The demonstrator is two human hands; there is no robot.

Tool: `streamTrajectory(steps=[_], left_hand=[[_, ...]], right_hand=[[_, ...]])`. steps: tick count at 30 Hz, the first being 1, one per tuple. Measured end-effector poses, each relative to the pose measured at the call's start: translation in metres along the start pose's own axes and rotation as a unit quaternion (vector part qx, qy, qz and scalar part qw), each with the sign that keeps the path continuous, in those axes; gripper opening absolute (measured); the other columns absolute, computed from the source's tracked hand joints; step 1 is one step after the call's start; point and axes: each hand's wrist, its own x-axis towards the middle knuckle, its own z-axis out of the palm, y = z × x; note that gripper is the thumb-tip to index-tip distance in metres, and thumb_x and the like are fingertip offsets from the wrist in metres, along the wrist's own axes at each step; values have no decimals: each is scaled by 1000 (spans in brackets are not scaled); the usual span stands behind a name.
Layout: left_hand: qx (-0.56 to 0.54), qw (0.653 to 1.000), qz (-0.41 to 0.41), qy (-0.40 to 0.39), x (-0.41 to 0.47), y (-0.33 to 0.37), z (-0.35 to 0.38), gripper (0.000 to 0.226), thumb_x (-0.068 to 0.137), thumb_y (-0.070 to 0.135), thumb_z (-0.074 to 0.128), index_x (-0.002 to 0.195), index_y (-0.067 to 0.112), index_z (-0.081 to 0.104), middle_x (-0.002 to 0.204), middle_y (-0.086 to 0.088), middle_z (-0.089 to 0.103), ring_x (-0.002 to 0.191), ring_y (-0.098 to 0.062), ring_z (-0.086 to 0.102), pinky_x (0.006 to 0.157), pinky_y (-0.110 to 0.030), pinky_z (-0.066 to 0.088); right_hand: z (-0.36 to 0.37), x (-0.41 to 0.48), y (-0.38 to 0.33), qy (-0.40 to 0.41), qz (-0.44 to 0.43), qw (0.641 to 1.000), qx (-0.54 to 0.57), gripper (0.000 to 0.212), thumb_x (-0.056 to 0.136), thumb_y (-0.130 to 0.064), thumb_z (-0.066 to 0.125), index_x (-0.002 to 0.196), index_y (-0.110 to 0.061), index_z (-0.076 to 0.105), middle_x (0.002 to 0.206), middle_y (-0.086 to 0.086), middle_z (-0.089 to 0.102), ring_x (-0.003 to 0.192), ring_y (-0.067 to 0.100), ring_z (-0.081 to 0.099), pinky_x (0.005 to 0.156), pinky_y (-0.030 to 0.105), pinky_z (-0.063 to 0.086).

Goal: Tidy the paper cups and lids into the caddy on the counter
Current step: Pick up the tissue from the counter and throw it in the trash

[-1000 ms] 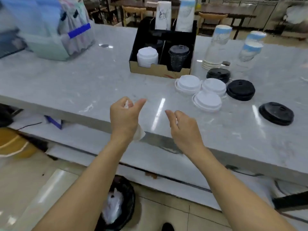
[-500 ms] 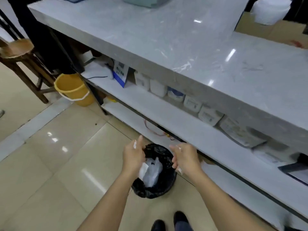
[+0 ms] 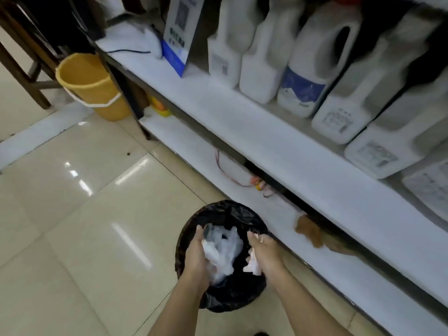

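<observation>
Both bare forearms reach forward and down, coming in from the bottom edge and angling toward each other. Left hand point(image 3: 196, 258) is curled, palm facing inward, fingers bent around something white and crumpled. Right hand point(image 3: 266, 251) sits just across from it, knuckles up, fingers folded down over a small white scrap. The two hands are close together but not touching.

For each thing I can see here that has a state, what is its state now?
Trash bin: open, black liner, white plastic inside.
Left hand: over the bin, gripping white plastic.
Right hand: over the bin, holding crumpled paper.
Yellow bucket: upright, open.
White jugs: upright on the shelf.
</observation>
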Motion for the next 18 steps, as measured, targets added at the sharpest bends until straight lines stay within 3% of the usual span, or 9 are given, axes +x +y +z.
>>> streamTrajectory(steps=[2, 4, 5, 8, 11, 14, 16, 18], left_hand=[[-6, 999, -7, -39, 13, -8, -1, 60, 97, 48, 35, 139, 6, 42, 130, -14, 49, 132, -34, 41, 97, -41, 36], [-19, 999, 10, -50, 26, -14, -5, 56, 98, 43, 34, 140, 5, 40, 132, -5, 48, 136, -32, 37, 107, -40, 31], [-27, 997, 11, -70, 32, -16, -9, 60, 95, 48, 39, 140, 8, 42, 140, -5, 47, 135, -32, 39, 113, -41, 29], [26, 996, 57, -59, 55, -37, -22, 91, 64, 78, 59, 137, 25, 49, 145, -3, 48, 130, -24, 48, 113, -45, 33], [198, 962, 184, 33, 32, -33, -27, 71, 86, 60, 48, 145, 23, 35, 152, 3, 37, 140, -19, 35, 116, -40, 27], [302, 909, 282, 52, -8, -14, -26, 62, 89, 56, 46, 143, 28, 38, 148, 8, 42, 137, -13, 39, 112, -34, 32], [339, 886, 313, 46, -38, -1, -28, 59, 89, 54, 48, 142, 29, 39, 141, 17, 46, 130, -7, 44, 103, -28, 35], [369, 868, 326, 72, -70, 24, -25, 63, 89, 52, 50, 144, 25, 35, 142, 14, 45, 129, -10, 44, 100, -30, 37]], right_hand=[[7, 22, 13, -54, 48, 997, 15, 34, 90, -44, 54, 107, -14, 55, 112, 7, 55, 96, 25, 57, 82, 38, 47], [11, 38, 24, -94, 83, 992, 11, 63, 87, -55, 50, 141, -28, 31, 141, 0, 40, 126, 28, 43, 97, 49, 38], [13, 44, 29, -103, 85, 991, 14, 71, 87, -57, 48, 146, -32, 20, 150, -1, 31, 134, 29, 36, 102, 52, 33], [15, 47, 34, -109, 41, 993, 6, 76, 88, -53, 49, 149, -31, 9, 157, -1, 19, 142, 25, 23, 110, 42, 24], [9, 35, 35, -100, -54, 985, -132, 82, 85, -57, 52, 148, -35, 5, 158, -4, 16, 144, 19, 20, 112, 38, 21], [-3, 4, 14, -62, -155, 932, -321, 85, 80, -68, 46, 146, -42, -1, 159, -6, 12, 145, 17, 17, 115, 45, 20], [-11, -26, -8, -25, -221, 899, -378, 85, 80, -71, 42, 146, -42, -3, 159, -4, 12, 145, 18, 16, 114, 46, 20], [-24, -56, -41, -6, -270, 874, -405, 83, 82, -68, 42, 147, -37, -1, 158, -3, 18, 143, 17, 21, 112, 41, 22]])
